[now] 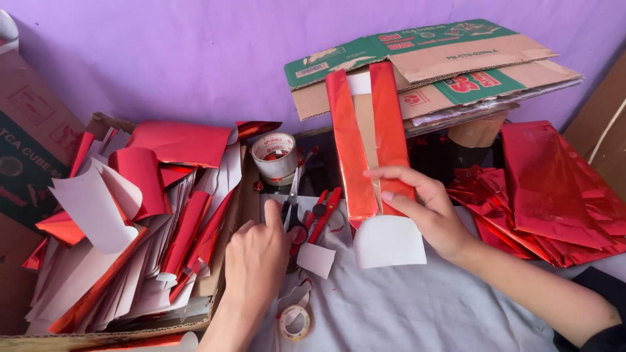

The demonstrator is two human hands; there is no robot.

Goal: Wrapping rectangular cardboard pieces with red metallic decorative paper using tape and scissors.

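We log the right hand (427, 212) closed around a tall red foil piece (368, 150) with a white paper end, held upright above the grey cloth-covered bench (417, 313); the left hand (257, 261) lies loosely curled, forefinger out, touching the scissors (291, 205) without gripping them. Risks, as we judge them: the foil may crease or slide from a pinch set so low, and a blind reach among the blades may nick a finger or knock the tape roll (275, 155). Packaging: a flattened brown carton (450, 62) with green and red printed panels leans against the purple wall behind; a second brown carton (26, 130) with a dark green panel stands far left — a shallow cardboard tray (98, 339) of red-and-white offcuts sits beside it; folded red foil sheets (554, 189) are stacked at right.
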